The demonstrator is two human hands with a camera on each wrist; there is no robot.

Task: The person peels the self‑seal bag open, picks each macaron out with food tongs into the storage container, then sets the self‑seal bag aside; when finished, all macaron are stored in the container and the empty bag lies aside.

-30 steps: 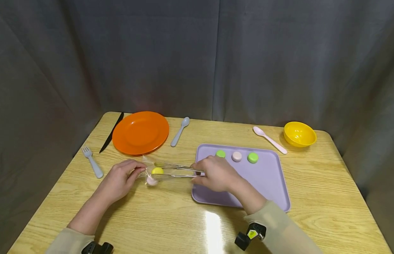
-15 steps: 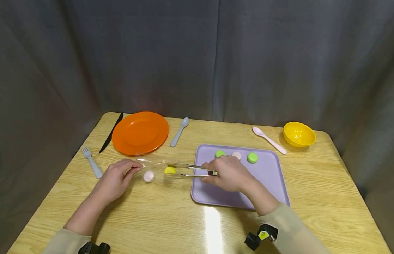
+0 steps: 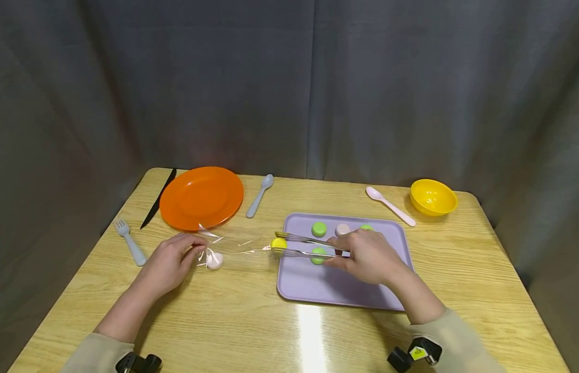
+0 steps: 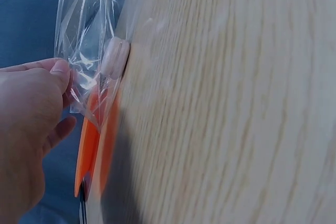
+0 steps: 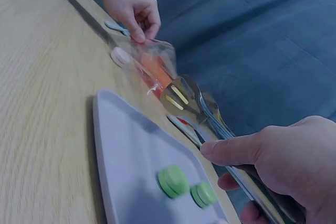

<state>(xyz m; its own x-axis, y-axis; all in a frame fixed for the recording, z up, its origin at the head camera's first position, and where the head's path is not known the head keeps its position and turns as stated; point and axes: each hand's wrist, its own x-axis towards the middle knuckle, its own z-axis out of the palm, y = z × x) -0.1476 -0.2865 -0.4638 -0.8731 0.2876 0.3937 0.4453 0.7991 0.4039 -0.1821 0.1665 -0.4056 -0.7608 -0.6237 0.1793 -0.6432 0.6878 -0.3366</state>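
Note:
My left hand pinches the closed end of a clear plastic bag between thumb and finger. The bag stretches rightward across the table, with a pale pink macaron at its left end. In my right hand I grip metal tongs, which have slotted heads in the right wrist view. A yellow macaron sits between the tong tips, at the bag's right end and the tray's left edge. Below the tongs, the lilac tray bears green macarons and a pink macaron.
An orange plate lies behind the bag, between a black knife and a grey spoon. Left of my left hand is a grey fork. At the back right stand a pink spoon and a yellow bowl.
My right hand has drawn the tongs and the yellow macaron rightward along the bag to its right end. My left hand has stayed nearly in place, and the bag has stretched out.

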